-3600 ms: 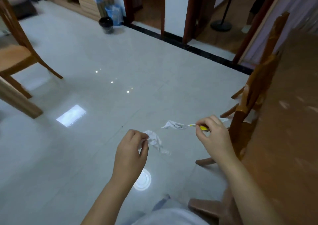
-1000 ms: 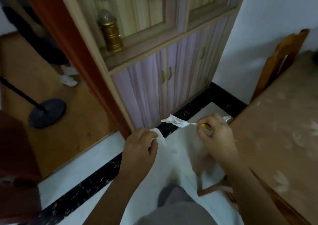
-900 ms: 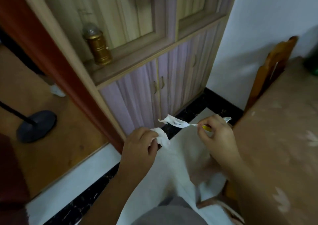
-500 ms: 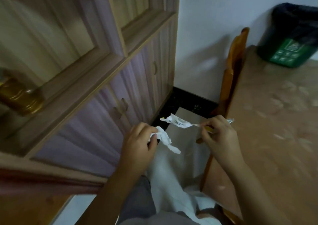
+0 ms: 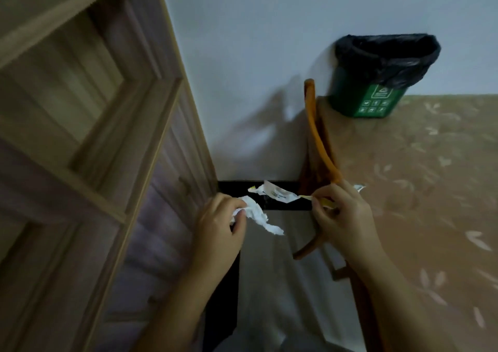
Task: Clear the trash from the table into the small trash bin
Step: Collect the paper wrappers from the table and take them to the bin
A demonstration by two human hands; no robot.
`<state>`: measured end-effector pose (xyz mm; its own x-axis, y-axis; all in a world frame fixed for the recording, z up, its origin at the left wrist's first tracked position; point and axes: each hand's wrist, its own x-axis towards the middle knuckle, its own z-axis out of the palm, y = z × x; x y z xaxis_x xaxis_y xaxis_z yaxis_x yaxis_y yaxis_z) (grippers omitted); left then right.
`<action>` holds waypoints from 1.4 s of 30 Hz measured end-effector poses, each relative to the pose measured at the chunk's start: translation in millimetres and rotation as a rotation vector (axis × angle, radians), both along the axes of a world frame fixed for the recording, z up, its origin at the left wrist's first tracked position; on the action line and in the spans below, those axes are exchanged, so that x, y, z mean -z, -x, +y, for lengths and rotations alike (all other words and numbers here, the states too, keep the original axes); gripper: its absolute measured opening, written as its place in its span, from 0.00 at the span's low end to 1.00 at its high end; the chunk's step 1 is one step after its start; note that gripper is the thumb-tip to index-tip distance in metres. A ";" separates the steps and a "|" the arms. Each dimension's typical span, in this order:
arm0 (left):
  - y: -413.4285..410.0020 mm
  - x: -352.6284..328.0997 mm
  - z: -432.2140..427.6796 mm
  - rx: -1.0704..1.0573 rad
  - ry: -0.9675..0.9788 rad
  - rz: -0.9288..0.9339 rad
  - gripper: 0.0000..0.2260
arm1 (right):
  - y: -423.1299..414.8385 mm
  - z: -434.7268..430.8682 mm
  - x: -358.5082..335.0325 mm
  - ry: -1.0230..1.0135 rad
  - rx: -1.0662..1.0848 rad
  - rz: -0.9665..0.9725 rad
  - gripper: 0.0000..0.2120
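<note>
Against the white wall, our small green bin with its black liner (image 5: 377, 74) stands on the brown patterned table (image 5: 431, 203), well apart from us. Our left hand (image 5: 218, 233) pinches crumpled white tissue (image 5: 258, 214); our right hand (image 5: 342, 217) pinches a white-and-yellow wrapper (image 5: 277, 193). Such loose pinches could let either scrap flutter to the floor.

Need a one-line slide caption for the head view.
Both hands carry trash, left hand crumpled tissue, right hand torn wrapper, toward green bin.

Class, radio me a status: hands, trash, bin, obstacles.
Left hand shut on crumpled tissue. Right hand shut on torn wrapper. Green bin on table corner, unreached. Chair back between.
</note>
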<state>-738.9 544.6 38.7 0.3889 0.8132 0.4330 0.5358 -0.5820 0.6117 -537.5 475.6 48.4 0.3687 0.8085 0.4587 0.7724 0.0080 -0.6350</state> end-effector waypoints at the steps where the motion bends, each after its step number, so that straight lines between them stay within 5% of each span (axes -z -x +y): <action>1: -6.4 0.3 16.5 0.016 0.010 -0.018 0.09 | -2.1 8.8 -1.0 0.008 0.025 -0.002 0.03; 16: -147.6 -11.6 207.9 0.267 -0.044 -0.088 0.10 | -126.5 147.1 3.4 -0.031 0.358 -0.019 0.03; 20: -195.3 -26.2 248.8 0.324 -0.068 -0.036 0.02 | -171.9 173.6 -2.1 -0.057 0.447 -0.010 0.03; 34: -344.0 -50.7 363.3 0.599 -0.110 -0.183 0.10 | -311.9 264.4 -42.6 -0.131 0.612 -0.219 0.04; 42: -415.1 -72.8 431.3 0.777 -0.095 -0.231 0.09 | -401.3 313.6 -41.0 0.098 0.599 -0.155 0.03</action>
<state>-323.8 975.9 111.5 0.7195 0.3041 0.6244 -0.1753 -0.7904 0.5870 -136.2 789.2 89.4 0.7061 0.5226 0.4779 0.7080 -0.5077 -0.4909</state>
